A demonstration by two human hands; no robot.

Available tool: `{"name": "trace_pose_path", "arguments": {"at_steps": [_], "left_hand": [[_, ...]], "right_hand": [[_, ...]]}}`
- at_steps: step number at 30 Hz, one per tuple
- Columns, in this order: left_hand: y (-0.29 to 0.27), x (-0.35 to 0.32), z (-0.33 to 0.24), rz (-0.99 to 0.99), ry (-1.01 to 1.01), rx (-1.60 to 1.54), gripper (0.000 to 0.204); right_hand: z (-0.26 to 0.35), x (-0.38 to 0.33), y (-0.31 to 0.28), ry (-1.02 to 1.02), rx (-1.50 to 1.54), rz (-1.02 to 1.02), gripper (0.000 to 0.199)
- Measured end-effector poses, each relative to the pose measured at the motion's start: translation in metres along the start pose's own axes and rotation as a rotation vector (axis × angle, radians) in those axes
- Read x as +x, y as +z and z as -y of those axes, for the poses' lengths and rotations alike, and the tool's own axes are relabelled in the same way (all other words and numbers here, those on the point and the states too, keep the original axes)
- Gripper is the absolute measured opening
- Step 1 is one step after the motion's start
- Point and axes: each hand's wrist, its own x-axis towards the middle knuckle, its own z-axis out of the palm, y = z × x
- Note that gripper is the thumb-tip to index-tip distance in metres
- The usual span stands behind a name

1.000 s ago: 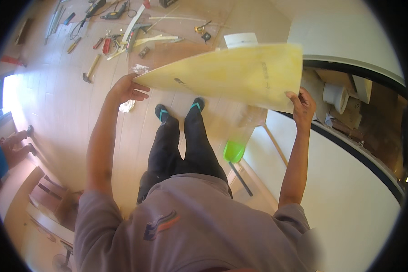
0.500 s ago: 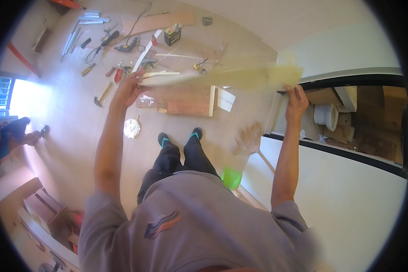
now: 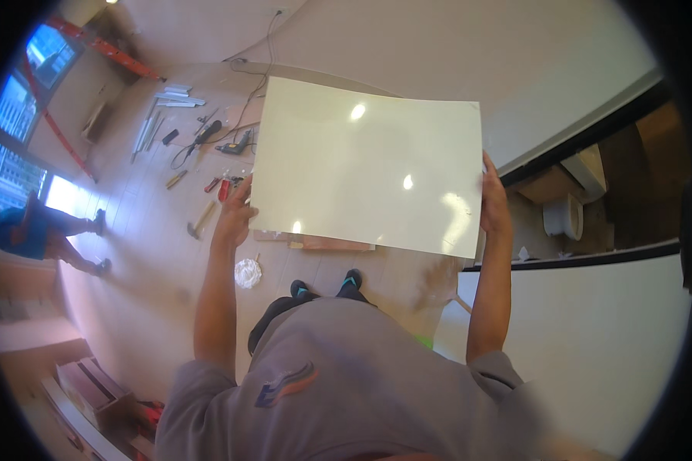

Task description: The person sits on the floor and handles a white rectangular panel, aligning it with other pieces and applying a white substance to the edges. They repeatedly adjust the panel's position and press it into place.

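A thin, glossy, cream-white rectangular sheet (image 3: 361, 169) is held up in front of me, its broad face toward me and bright reflections on it. My left hand (image 3: 235, 217) grips its left edge near the lower corner, with the fingers partly behind it. At the right edge my right hand (image 3: 495, 201) is closed around the side, its fingertips also partly hidden. The upper edge bows slightly. Below the sheet a strip of a reddish-brown board (image 3: 331, 243) shows on the floor; the rest of that board is covered.
Left of the sheet on the floor lie a hammer (image 3: 201, 220), a power drill (image 3: 236, 144) and several hand tools. A white crumpled bundle (image 3: 247, 273) lies near my feet. Far left is another person (image 3: 24, 233); a broom (image 3: 437, 284) and a toilet (image 3: 563, 218) are at the right.
The sheet, blurred and almost edge-on before, has been tilted so its broad face shows. Both hands still hold it and sit lower in the view. The head view has shifted.
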Motion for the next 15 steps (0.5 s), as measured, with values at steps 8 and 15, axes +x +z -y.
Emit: {"name": "trace_pose_path", "arguments": {"at_steps": [8,15], "left_hand": [[-0.013,-0.019,0.032,-0.144,0.096,0.066,0.076],[0.003,-0.021,0.050,-0.155,0.162,-0.036,0.058]], "right_hand": [[-0.051,-0.013,-0.036,-0.109,-0.221,-0.223,0.063],[-0.063,-0.025,-0.041,-0.242,-0.061,-0.349,0.054]]}}
